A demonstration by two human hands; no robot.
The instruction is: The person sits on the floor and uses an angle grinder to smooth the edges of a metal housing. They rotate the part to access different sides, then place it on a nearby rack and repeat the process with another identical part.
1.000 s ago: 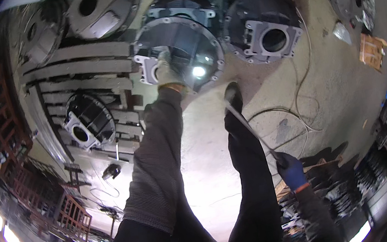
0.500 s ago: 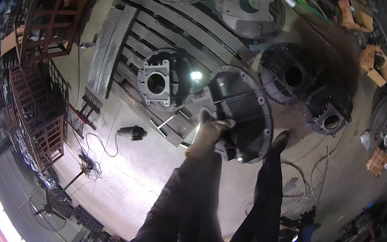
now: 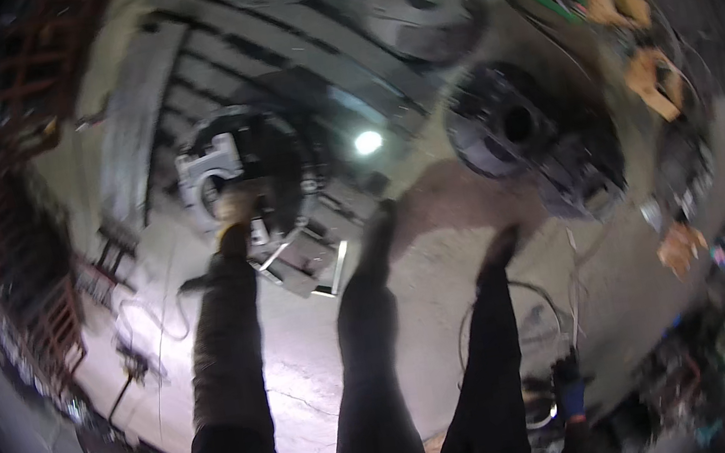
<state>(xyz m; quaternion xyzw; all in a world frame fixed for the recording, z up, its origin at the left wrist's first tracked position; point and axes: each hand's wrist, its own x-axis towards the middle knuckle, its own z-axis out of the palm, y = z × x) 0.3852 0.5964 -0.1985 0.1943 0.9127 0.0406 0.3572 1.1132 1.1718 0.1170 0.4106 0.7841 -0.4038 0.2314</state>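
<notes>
My gloved left hand (image 3: 239, 204) reaches out to a dark round metal bell housing (image 3: 276, 150) with a pale squared flange. It is at the flange's lower edge, fingers seemingly curled round it, though motion smears them. The housing is over the slatted pallet (image 3: 127, 158); whether it rests there or is lifted, and whether a second housing lies under it, I cannot tell. Low on the right, my right hand (image 3: 570, 388), in a dark glove with a blue cuff, hangs near a hose. Blur hides its fingers and anything in them.
Two dark housings (image 3: 511, 120) stand on the floor to the right, and a grey housing (image 3: 423, 6) is at the back. A bright-edged metal frame (image 3: 307, 263) lies by the pallet. A looped hose (image 3: 535, 285) runs near my feet. Cardboard boxes (image 3: 655, 80) line the right side.
My left hand has moved left, from a housing tipped up near my feet to the housing over the pallet. No housing stands by my feet now. The view has swung to the right.
</notes>
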